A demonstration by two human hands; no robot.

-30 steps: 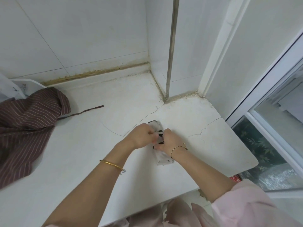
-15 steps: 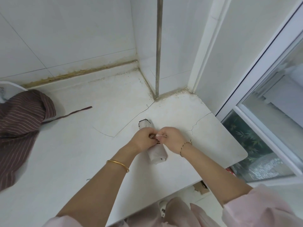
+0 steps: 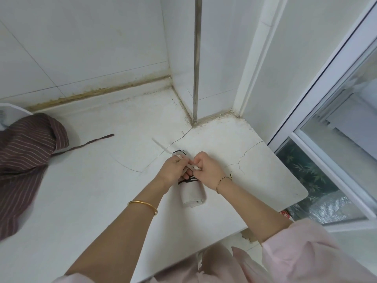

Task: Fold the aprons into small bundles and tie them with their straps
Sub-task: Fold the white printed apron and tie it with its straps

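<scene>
Pulling the pale strap [image 3: 161,147] taut, the person is now drawing its loose end out toward ten o'clock; half a second ago only a short piece was showing between the hands. The left hand [image 3: 173,170] and right hand [image 3: 210,170] are both pinching the strap over the rolled apron bundle [image 3: 192,193], which is lying mid-counter [image 3: 91,190]. The knot is probably being tightened. A striped apron [image 3: 24,152] is lying unfolded at nine o'clock.

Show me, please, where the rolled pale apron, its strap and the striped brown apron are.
rolled pale apron [image 3: 192,193]: head view, bare lower half of the roll.
strap [image 3: 162,146]: head view, its free upper-left end.
striped brown apron [image 3: 26,152]: head view, middle of the heaped cloth.
</scene>
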